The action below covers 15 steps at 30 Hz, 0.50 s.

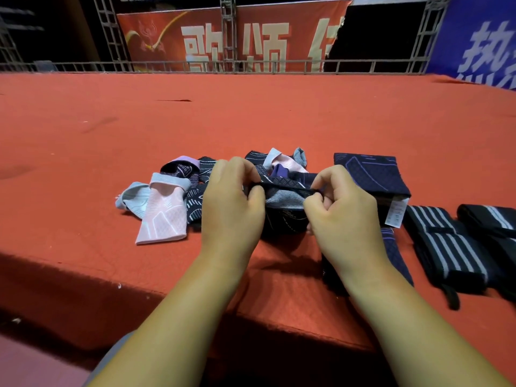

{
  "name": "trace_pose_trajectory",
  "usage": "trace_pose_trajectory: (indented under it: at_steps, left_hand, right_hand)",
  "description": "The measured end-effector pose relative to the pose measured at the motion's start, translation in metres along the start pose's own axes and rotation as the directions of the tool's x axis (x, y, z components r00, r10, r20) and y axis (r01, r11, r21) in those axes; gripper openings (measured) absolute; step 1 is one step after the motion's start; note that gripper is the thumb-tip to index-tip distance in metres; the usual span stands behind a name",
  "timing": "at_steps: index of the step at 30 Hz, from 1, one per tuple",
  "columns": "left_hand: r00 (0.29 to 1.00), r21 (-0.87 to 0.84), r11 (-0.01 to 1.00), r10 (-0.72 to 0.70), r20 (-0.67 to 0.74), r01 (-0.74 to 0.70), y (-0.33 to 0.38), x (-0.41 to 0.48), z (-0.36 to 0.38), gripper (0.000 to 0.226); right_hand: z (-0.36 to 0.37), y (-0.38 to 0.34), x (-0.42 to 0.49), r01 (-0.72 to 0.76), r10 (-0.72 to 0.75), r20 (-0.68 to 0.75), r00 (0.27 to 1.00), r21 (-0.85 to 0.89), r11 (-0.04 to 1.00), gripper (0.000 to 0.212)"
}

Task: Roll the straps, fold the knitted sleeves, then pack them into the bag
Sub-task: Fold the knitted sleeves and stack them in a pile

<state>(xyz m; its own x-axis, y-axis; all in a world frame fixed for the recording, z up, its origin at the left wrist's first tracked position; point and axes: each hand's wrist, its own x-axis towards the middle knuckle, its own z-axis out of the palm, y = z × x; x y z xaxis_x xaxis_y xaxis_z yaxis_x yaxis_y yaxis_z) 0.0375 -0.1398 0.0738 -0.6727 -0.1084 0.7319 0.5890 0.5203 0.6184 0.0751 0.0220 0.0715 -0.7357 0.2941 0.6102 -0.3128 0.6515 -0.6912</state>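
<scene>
A dark knitted sleeve [284,202] with pale line patterns is stretched between my hands above the red surface. My left hand [231,202] pinches its left end and my right hand [340,208] pinches its right end. Behind and to the left lies a loose heap of sleeves, among them a pink one [164,216], a light blue one [134,198] and dark ones [181,170]. A folded navy sleeve [374,177] with a white label lies at the right. Two black straps with white stripes [449,247] [494,222] sit at the far right. No bag is in view.
The red felt-covered platform [251,121] stretches far back; its front edge [139,286] drops off just before my forearms. A metal rail [223,65] and red and blue banners stand at the back.
</scene>
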Motion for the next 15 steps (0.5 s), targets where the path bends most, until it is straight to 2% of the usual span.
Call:
trace_pose_trajectory:
  at_steps: [4, 6, 8, 10, 15]
  left_hand:
    - [0.999, -0.028, 0.999, -0.038, -0.004, 0.038, 0.004, 0.001, 0.000, 0.021]
    - [0.996, -0.082, 0.992, -0.094, 0.008, 0.094, 0.008, 0.003, -0.001, 0.020]
    - [0.991, -0.123, 0.984, -0.131, 0.021, 0.132, 0.013, 0.004, -0.001, 0.020]
    - [0.990, -0.149, 0.979, -0.141, 0.024, 0.143, 0.017, 0.004, -0.002, 0.021]
    - [0.994, -0.178, 0.979, -0.106, -0.032, 0.098, 0.019, 0.008, -0.005, 0.025]
  right_hand:
    - [-0.005, -0.009, -0.001, -0.145, 0.149, -0.014, 0.989, 0.145, 0.979, 0.019]
    - [-0.006, -0.015, -0.001, -0.273, 0.262, 0.076, 0.962, 0.247, 0.930, 0.015]
    - [-0.005, -0.019, 0.000, -0.344, 0.306, 0.176, 0.936, 0.253, 0.904, 0.016]
    - [-0.006, -0.019, 0.001, -0.368, 0.314, 0.224, 0.923, 0.266, 0.891, 0.024]
    - [-0.014, -0.020, 0.007, -0.279, 0.253, 0.135, 0.958, 0.242, 0.929, 0.040]
